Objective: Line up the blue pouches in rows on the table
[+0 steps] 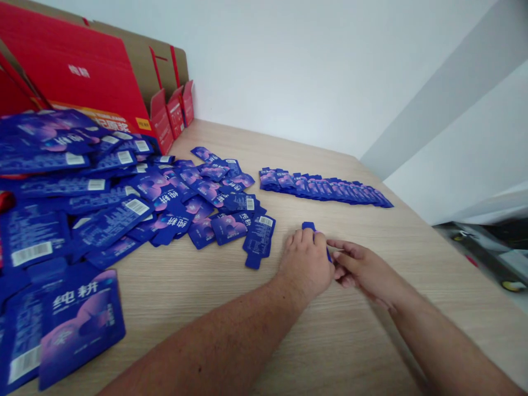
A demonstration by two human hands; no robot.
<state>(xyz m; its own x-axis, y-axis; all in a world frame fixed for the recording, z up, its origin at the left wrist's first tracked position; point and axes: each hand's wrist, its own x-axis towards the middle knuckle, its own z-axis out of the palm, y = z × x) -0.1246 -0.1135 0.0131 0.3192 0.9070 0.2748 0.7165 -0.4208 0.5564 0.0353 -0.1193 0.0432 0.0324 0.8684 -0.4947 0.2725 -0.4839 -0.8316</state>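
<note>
My left hand (306,263) and my right hand (363,269) meet near the middle of the wooden table (371,341). Both are closed on one small blue packet (310,226), which is mostly hidden behind the left hand; only its top corner and a sliver between the hands show. A loose heap of blue packets (198,203) lies just left of my hands. A neat overlapping row of blue packets (325,188) runs along the table beyond my hands.
Larger blue packets (61,220) cover the table's left side. Red and brown flattened cartons (103,77) lean at the back left against a white wall. The table's right edge drops to a floor with grey items (495,253).
</note>
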